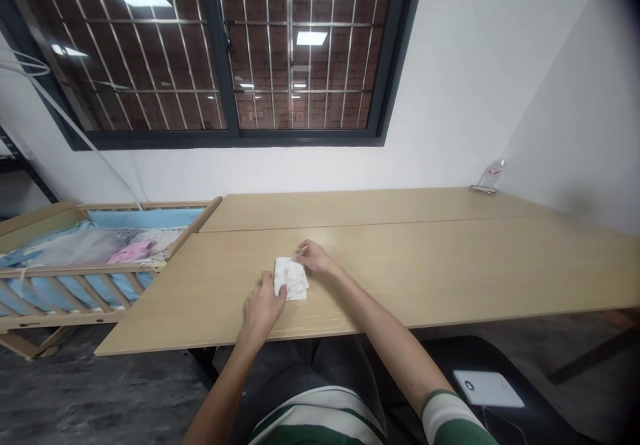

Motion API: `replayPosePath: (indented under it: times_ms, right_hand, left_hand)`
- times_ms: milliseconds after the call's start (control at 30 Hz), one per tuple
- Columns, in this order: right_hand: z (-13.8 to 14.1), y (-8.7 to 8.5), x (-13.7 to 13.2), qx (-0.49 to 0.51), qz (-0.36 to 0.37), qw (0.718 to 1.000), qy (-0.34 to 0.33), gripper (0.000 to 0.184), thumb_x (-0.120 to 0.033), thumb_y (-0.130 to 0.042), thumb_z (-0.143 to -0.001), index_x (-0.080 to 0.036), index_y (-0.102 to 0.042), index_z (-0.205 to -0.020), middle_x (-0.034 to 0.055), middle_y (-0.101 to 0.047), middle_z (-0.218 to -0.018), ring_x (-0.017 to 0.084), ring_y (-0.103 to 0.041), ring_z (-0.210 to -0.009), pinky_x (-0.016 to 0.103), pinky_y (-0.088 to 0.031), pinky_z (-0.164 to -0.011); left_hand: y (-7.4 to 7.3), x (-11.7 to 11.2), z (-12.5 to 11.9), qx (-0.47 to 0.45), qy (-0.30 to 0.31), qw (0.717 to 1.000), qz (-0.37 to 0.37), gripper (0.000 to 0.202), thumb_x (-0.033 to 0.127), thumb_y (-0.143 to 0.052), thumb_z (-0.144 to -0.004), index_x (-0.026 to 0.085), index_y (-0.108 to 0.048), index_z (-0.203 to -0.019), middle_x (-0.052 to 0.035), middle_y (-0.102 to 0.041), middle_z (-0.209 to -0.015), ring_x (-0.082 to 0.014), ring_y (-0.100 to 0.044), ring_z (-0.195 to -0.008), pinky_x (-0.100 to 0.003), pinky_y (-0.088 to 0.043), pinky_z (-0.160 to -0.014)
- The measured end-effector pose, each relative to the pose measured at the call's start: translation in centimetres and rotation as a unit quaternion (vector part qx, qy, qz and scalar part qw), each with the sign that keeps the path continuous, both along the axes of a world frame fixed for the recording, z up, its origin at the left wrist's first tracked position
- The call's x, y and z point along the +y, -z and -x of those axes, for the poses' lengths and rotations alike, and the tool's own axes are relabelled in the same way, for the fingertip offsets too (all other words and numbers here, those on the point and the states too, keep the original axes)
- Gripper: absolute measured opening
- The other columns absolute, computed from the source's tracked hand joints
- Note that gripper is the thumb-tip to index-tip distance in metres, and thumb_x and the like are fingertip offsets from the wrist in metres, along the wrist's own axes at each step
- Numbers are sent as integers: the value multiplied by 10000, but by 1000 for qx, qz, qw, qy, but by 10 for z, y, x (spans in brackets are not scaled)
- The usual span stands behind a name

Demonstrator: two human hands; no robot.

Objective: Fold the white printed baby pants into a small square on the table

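A small white folded piece with faint grey print [290, 278] lies on the wooden table near its front edge; whether it is cloth or paper I cannot tell. My left hand [264, 308] holds its left side, thumb on the lower edge and fingers at the upper left. At its upper right corner, the fingers of my right hand [314, 257] are bent and pinch the edge. The layers look slightly offset at the right side.
The light wooden table [425, 258] has a seam across it. A clear plastic bottle [493, 175] stands at the far right corner. To the left is a wooden crib [100, 271] with blue bedding. A white phone [487, 389] lies on a black seat at lower right.
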State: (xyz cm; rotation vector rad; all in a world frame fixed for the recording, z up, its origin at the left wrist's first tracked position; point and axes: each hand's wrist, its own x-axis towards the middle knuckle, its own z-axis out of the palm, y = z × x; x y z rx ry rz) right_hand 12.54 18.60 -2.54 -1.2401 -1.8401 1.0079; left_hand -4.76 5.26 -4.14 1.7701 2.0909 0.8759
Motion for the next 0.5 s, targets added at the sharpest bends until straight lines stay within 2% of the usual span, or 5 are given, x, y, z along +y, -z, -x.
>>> replayPosePath:
  times_ms: [133,233,300,367,500]
  right_hand:
    - [2,12,1,-29,-62,998,15,329,-293,-738,-848,-149,-599,-1109,104,-728,-981,206,-693,-863,309,-550,-749]
    - [1,6,-12,-44,-164,985,-9,406,-396,-597,-960,-160,-578,-1290,157,-660,-1262,239,-645,-1141,395,-512,-975]
    - [2,-3,-30,-78,-225,968,-73,460,-452,-480,-1018,-183,-557,-1383,154,-571,-1424,248,-529,-1331,431,-396,-1128]
    - [3,-12,-51,-122,-254,945,-165,508,-478,-381,-1051,-206,-518,-1458,121,-491,-1525,238,-393,-1453,434,-265,-1216]
    - [4,-19,-86,-189,-237,898,-320,557,-481,-270,-1078,-224,-395,-1555,60,-359,-1618,199,-249,-1525,399,-154,-1258]
  left_hand:
    - [-9,-9,-6,94,-13,995,1,336,411,-495,-952,142,-608,-1118,-189,-717,-980,-359,-675,-975,-443,-463,-853]
    - [-9,-26,-16,209,-17,974,-87,426,439,-429,-984,97,-630,-1141,-235,-668,-1159,-369,-620,-1089,-454,-455,-898]
    - [-2,-38,-28,243,6,958,-154,493,453,-434,-984,77,-599,-1256,-246,-605,-1309,-368,-580,-1172,-457,-452,-936]
    - [8,-49,-41,255,34,947,-193,541,458,-454,-978,68,-566,-1335,-247,-572,-1375,-373,-534,-1250,-468,-439,-984]
    - [27,-57,-57,281,50,939,-190,531,441,-463,-977,56,-615,-1309,-251,-635,-1279,-386,-549,-1232,-493,-431,-1003]
